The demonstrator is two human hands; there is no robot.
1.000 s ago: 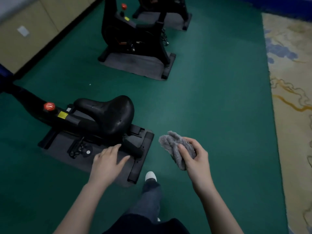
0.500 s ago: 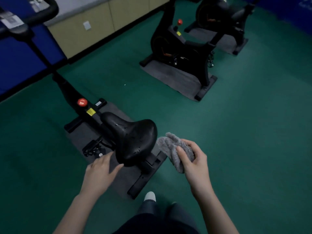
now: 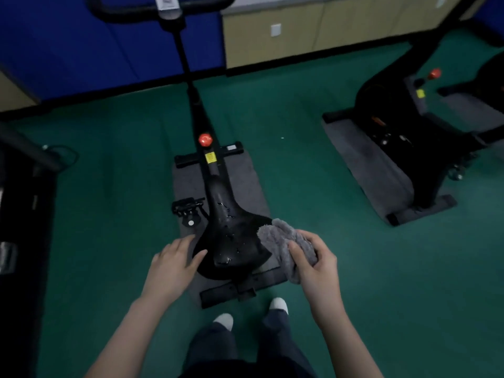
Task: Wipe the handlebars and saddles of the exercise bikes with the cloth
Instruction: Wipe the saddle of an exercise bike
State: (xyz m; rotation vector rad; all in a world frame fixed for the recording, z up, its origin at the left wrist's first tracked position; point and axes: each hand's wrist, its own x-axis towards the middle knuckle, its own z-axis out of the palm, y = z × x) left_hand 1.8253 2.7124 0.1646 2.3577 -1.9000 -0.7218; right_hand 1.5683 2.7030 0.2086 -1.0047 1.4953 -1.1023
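Note:
A black exercise bike stands straight ahead of me on a grey mat [image 3: 248, 181]. Its black saddle [image 3: 231, 241] is just in front of my hands, with small shiny wet spots on top. The handlebar [image 3: 131, 12] runs across the top of the view, far beyond the saddle. My right hand [image 3: 316, 263] is shut on a bunched grey cloth [image 3: 281, 241], which touches the saddle's right rear edge. My left hand [image 3: 174, 263] is open, fingers spread, thumb against the saddle's left rear edge.
A second black bike [image 3: 425, 137] stands on its own mat at the right. Dark equipment [image 3: 19, 214] fills the left edge. Green floor surrounds the bikes; a blue wall panel [image 3: 81, 55] and beige cabinets [image 3: 327, 31] run along the back. My feet [image 3: 278, 304] stand behind the bike's rear bar.
My view has swung so the bike now points straight away from me. Both hands have closed in on the saddle's rear, and the cloth has reached its right edge.

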